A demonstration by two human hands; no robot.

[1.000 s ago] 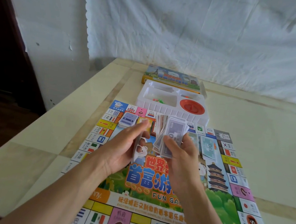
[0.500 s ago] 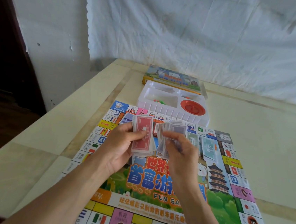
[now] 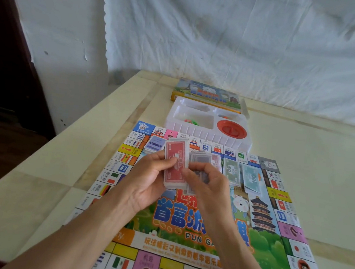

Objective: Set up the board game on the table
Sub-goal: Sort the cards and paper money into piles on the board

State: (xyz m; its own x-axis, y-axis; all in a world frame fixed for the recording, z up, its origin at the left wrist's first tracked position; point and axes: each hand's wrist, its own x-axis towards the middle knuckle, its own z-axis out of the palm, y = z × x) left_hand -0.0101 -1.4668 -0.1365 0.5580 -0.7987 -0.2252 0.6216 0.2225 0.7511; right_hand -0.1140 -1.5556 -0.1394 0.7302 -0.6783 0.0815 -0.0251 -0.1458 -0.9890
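The colourful game board [image 3: 184, 222] lies flat on the table in front of me. Above its middle, my left hand [image 3: 147, 181] holds a stack of red play-money notes [image 3: 175, 164] upright, thumb across the front. My right hand [image 3: 209, 181] pinches a small bundle of grey and purple notes [image 3: 200, 158] just right of the red stack. A blue note pile [image 3: 154, 144] lies on the board at the far left. Two piles of green notes [image 3: 230, 170] [image 3: 252, 177] lie on the board at the right.
Behind the board stands a white plastic tray [image 3: 207, 135] with a red disc [image 3: 231, 129] and small coloured pieces [image 3: 190, 121]. The game box lid [image 3: 207, 92] lies behind it near the cloth-draped wall. The table edge drops away at the left.
My left hand turned the red notes face-up and now holds them as a stack. My right hand's bundle has shrunk and dropped lower, close against the red stack.
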